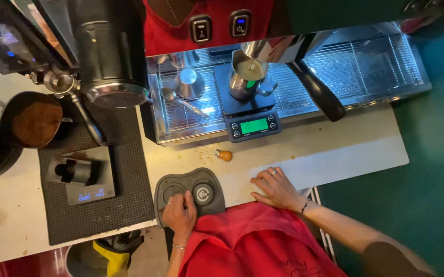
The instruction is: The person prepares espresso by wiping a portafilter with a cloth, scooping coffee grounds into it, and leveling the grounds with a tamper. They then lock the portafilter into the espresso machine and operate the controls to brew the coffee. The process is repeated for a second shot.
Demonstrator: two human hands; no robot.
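Dark rubber tamping mat (pixel 188 195) lies at the near edge of the table (pixel 335 149), just in front of the red apron (pixel 253 241). Two round recesses are moulded into it; the right one holds a round disc with a pale ring mark (pixel 203 194).

Handling, as a judgement: the mat looks soft, flexible and grippy, light, not fragile. It would likely flop if lifted by one corner, so take it by the near rim with fingers under and thumb on top, or slide it flat. The disc looks stiff and heavier for its size; take it by its edge from above.

Left hand (pixel 179 214): loosely curled, fingers bent down onto the near left part of the mat, over the left recess. It touches the mat; whether anything small sits under the fingers cannot be told. Bracelet at the wrist.

Right hand (pixel 277 189): open and flat, fingers spread, palm down on the bare table just right of the mat. Holds nothing. Ring on one finger, dark band at the wrist.

Around: a steel pitcher (pixel 246 77) stands on a small scale (pixel 253 125) on the machine's drip tray, liquid running into it. A small wooden-handled tool (pixel 223 154) lies beyond the mat. At left, a second scale (pixel 86 177) sits on a black ribbed mat.
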